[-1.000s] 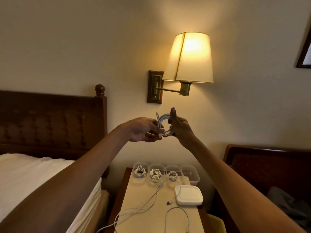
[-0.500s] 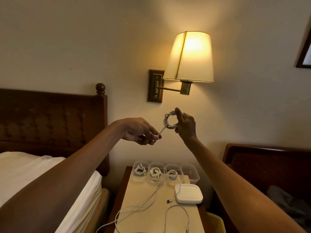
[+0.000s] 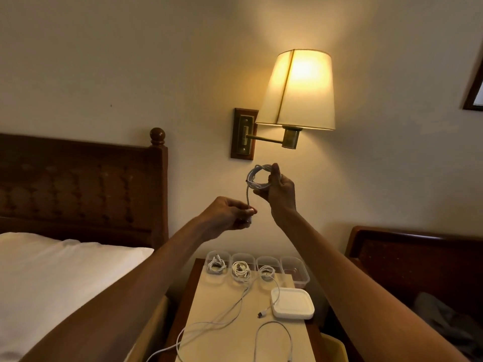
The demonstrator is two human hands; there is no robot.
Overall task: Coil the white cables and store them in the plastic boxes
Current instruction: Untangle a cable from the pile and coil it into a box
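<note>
My right hand holds a coiled white cable up in front of the wall, thumb over the loop. The cable's loose end runs down from the coil to my left hand, which pinches it near the plug. Below, on the nightstand, stands a row of clear plastic boxes. The left box, the second box and the third box each hold a coiled cable. The right box looks bare of cables. Loose white cables trail over the tabletop.
A white box lid lies right of the loose cables. A lit wall lamp hangs above my hands. A bed with white sheets and a wooden headboard is at the left, a dark chair at the right.
My hands have separated: the left one pulled the cable end out of the coil and moved down, while the right keeps the coil raised.
</note>
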